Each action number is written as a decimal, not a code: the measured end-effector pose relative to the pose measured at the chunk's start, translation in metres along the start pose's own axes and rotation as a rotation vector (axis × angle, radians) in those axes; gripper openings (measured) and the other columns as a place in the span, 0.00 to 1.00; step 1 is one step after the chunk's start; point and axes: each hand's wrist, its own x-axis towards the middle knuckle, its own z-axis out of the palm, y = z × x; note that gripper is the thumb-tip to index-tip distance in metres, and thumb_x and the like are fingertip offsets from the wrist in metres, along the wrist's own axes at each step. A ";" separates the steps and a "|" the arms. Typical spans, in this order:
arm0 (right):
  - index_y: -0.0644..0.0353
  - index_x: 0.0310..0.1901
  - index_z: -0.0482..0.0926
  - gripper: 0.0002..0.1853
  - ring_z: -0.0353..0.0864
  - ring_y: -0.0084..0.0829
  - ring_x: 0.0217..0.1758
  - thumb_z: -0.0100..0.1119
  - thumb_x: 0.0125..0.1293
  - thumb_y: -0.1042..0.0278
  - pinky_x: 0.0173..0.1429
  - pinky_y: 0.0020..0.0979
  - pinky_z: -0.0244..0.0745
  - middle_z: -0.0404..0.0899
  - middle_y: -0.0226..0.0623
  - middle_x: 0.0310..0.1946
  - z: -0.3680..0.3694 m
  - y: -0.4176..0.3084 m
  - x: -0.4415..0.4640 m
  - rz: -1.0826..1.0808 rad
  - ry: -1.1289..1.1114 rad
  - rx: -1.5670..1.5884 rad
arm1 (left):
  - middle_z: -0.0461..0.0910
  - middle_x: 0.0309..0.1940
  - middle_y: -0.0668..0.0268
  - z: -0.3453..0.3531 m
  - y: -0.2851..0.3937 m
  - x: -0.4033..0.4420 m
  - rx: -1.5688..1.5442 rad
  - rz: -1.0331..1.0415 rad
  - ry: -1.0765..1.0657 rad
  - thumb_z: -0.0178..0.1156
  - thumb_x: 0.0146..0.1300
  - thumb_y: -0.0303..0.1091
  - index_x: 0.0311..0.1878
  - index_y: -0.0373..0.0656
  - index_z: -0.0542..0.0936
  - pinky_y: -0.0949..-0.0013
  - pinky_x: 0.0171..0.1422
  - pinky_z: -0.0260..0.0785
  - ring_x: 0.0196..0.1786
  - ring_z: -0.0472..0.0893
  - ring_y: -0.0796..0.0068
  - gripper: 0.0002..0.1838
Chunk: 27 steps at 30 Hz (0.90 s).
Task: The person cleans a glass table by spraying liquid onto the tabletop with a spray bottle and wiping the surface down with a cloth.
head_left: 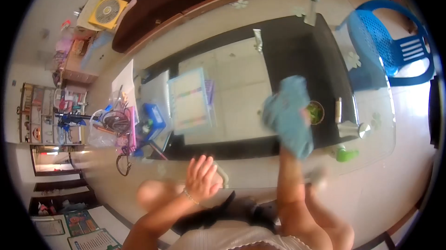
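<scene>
A blue-grey cloth (289, 110) covers most of my right hand (306, 114), with only a bit of the fingers showing at its right side. My right arm stretches forward over the glass table top (223, 110), and the cloth is bunched around the hand. Whether the cloth touches the glass I cannot tell. Near the table's front edge, my left hand (202, 176) is open with its fingers stretched out and holds nothing. A beaded bracelet (190, 197) circles the left wrist.
Right of the cloth, a small round pot with a green plant (315, 112) appears. A blue box (152, 121), a pale printed sheet (189, 101) and a pink-edged pile stand on the left. A blue plastic chair (395, 48) stands beyond the right edge, a yellow fan (108, 12) at the back.
</scene>
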 end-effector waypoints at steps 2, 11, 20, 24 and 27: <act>0.61 0.46 0.73 0.12 0.75 0.32 0.45 0.47 0.64 0.68 0.53 0.34 0.71 0.75 0.35 0.41 0.045 -0.063 0.006 -0.054 0.046 -0.492 | 0.66 0.63 0.53 0.001 0.000 -0.001 -0.003 -0.004 -0.001 0.42 0.66 0.51 0.59 0.39 0.67 0.44 0.69 0.48 0.67 0.62 0.50 0.27; 0.62 0.49 0.72 0.15 0.75 0.37 0.47 0.48 0.61 0.67 0.56 0.36 0.70 0.76 0.39 0.44 -0.152 -0.092 -0.028 -0.897 0.885 -1.989 | 0.66 0.63 0.53 -0.001 0.000 -0.001 0.004 -0.016 -0.036 0.41 0.67 0.51 0.60 0.40 0.66 0.45 0.69 0.48 0.67 0.63 0.50 0.27; 0.64 0.52 0.72 0.19 0.74 0.41 0.50 0.49 0.59 0.66 0.59 0.39 0.68 0.76 0.43 0.47 0.043 0.049 -0.067 -1.305 0.342 -2.122 | 0.66 0.63 0.51 0.000 0.000 0.001 -0.023 0.037 0.062 0.44 0.65 0.47 0.60 0.37 0.67 0.43 0.69 0.48 0.66 0.63 0.49 0.27; 0.64 0.53 0.71 0.21 0.74 0.44 0.51 0.49 0.59 0.66 0.60 0.40 0.68 0.76 0.45 0.48 0.061 0.064 -0.068 -1.384 0.264 -2.130 | 0.65 0.63 0.51 -0.006 0.007 0.004 -0.016 0.039 0.083 0.49 0.59 0.43 0.60 0.37 0.66 0.43 0.69 0.48 0.67 0.62 0.48 0.28; 0.65 0.54 0.71 0.22 0.74 0.45 0.52 0.50 0.58 0.65 0.61 0.41 0.67 0.76 0.46 0.49 -0.020 0.058 -0.099 -1.294 0.436 -2.058 | 0.63 0.65 0.52 -0.009 0.010 0.004 -0.025 0.044 0.071 0.52 0.57 0.40 0.62 0.37 0.64 0.45 0.71 0.46 0.69 0.59 0.49 0.30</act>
